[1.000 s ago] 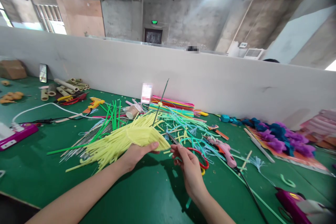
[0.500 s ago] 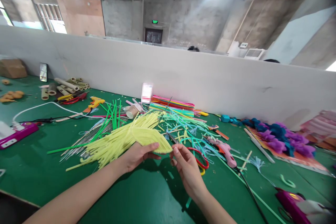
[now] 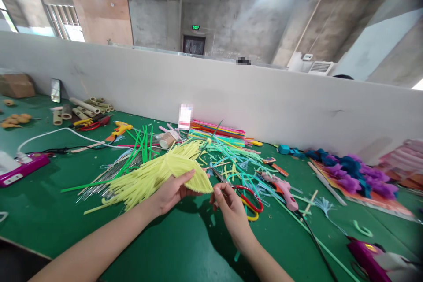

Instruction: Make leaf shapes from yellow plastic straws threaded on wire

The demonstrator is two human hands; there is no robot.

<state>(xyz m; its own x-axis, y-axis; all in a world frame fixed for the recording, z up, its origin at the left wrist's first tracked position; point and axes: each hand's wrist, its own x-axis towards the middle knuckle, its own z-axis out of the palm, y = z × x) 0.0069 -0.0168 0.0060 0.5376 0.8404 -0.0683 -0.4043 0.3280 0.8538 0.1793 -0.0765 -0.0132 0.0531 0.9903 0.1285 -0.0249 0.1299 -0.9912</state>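
Note:
My left hand [image 3: 172,191] grips a fan-shaped bundle of pale yellow pipe cleaners [image 3: 155,176] from below, thumb on top, just above the green table [image 3: 185,246]. My right hand [image 3: 228,209] is closed in a pinch on a thin dark green wire [image 3: 214,134] that slants up and away past the bundle's right tip. Red-and-yellow scissors [image 3: 249,200] lie on the table right beside my right hand.
Loose green, teal and yellow pipe cleaners [image 3: 228,158] litter the middle. A pink glue gun [image 3: 280,189] lies to the right, an orange glue gun [image 3: 120,129] and cardboard tubes [image 3: 82,108] to the left, purple and blue fluffy pieces [image 3: 350,172] far right. A grey partition wall [image 3: 264,101] backs the table.
The thin wire, upright a second ago, has tilted down towards the pile. My right hand has shifted slightly left towards the bundle's tip, and my left thumb now rests on top of the bundle.

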